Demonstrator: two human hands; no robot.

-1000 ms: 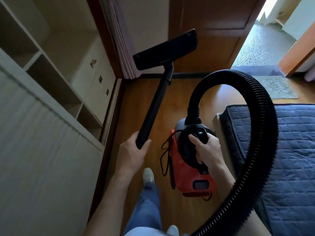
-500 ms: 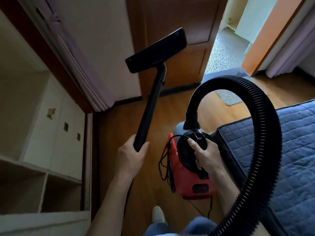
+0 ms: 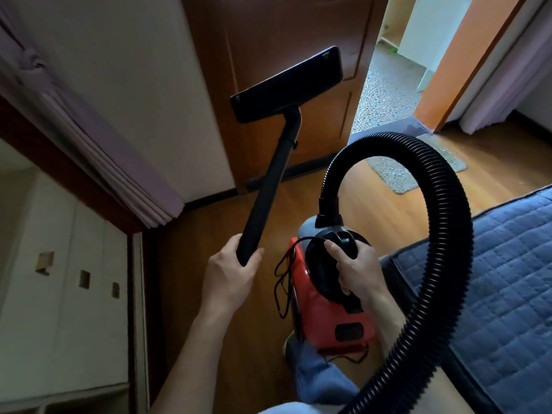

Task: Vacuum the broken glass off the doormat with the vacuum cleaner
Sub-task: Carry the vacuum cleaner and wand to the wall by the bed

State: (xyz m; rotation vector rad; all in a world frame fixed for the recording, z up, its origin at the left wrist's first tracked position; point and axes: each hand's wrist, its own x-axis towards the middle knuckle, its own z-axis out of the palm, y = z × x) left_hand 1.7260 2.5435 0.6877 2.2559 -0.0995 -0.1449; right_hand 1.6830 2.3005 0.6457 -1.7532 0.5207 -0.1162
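My left hand (image 3: 228, 274) grips the lower end of the black vacuum wand (image 3: 268, 186), which points up and forward with its flat floor nozzle (image 3: 286, 85) raised in the air. My right hand (image 3: 357, 268) holds the black carry handle of the red vacuum cleaner (image 3: 325, 306), lifted off the wooden floor. A thick ribbed black hose (image 3: 445, 234) arches from the cleaner's top over to the lower right. The grey doormat (image 3: 394, 174) lies ahead by the open doorway, partly hidden behind the hose. No glass pieces can be made out on it.
A blue quilted mattress (image 3: 493, 279) fills the right side. A wooden door (image 3: 268, 40) stands ahead, with the open doorway (image 3: 385, 94) to its right. A curtain (image 3: 98, 144) and white cupboards (image 3: 65, 279) line the left. The cleaner's black cord (image 3: 283, 282) dangles. My trouser leg (image 3: 310, 375) is below.
The view has swung right and moved forward: the shelves slid off to the left and the doormat and doorway came closer. Both hands keep the same hold on wand and cleaner.
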